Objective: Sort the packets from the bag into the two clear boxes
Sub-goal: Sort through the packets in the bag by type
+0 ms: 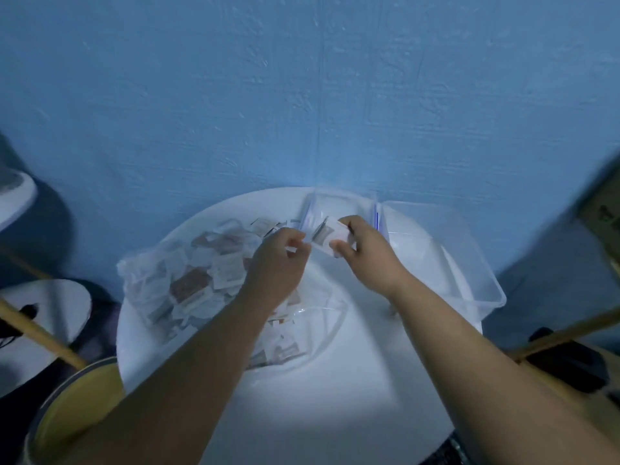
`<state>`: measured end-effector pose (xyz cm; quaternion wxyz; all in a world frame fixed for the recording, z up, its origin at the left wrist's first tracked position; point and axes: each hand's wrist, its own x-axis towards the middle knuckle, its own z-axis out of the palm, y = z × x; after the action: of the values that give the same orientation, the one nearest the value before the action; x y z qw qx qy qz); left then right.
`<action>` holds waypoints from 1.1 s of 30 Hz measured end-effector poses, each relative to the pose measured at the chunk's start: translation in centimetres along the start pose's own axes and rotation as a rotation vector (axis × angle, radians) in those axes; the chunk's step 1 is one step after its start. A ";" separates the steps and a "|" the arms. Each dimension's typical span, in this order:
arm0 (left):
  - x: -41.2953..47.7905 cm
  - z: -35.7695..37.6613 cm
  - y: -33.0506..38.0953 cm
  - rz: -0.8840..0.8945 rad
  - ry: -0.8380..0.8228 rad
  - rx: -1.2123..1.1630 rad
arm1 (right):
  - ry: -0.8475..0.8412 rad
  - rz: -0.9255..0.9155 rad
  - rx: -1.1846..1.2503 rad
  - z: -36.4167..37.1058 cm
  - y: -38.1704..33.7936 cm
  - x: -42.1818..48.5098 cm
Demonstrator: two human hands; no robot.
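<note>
From my remote seat I look down on a round white table [335, 391] pushed against a blue wall [302, 95]. The right hand [365, 253] pinches a small pale packet [326, 233] between thumb and fingertips and holds it in the air over the far part of the table, just in front of the near wall of the smaller clear box [339, 201]. The packet looks like the front of a thin stack, but blur keeps me from counting.

The left hand [278, 260] is just beside the packet, its fingers curled toward the packet's left edge. I cannot tell whether they grip anything or touch the packet.

The clear plastic bag [141, 273] lies slumped on the left half of the table, its mouth toward the middle, under the left wrist. It is full of loose packets [189, 286], white and brown, some spilling toward the table's far edge.

The smaller clear box sits at the far edge, with a blue clip on its right side. The larger clear box [476, 266] stands touching it on the right and reaches out past the table's right edge.

A yellow round tub [77, 407] shows below the table's near left edge.
</note>
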<state>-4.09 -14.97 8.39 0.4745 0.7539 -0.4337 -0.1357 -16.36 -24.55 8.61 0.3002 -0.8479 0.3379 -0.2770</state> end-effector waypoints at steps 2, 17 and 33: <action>2.1 0.7 -0.7 -0.074 -0.007 0.015 | -0.005 0.058 -0.020 1.2 0.6 1.0; 4.1 1.8 -2.9 -0.205 -0.066 0.023 | -0.012 -0.011 0.015 3.0 3.0 -3.6; 1.1 1.6 -4.0 -0.094 0.022 -0.084 | 0.031 0.013 0.126 2.8 2.1 -3.3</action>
<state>-2.33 -16.05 4.49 0.5035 0.7542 -0.3867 -0.1676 -17.38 -22.45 4.42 0.3493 -0.8207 0.3300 -0.3090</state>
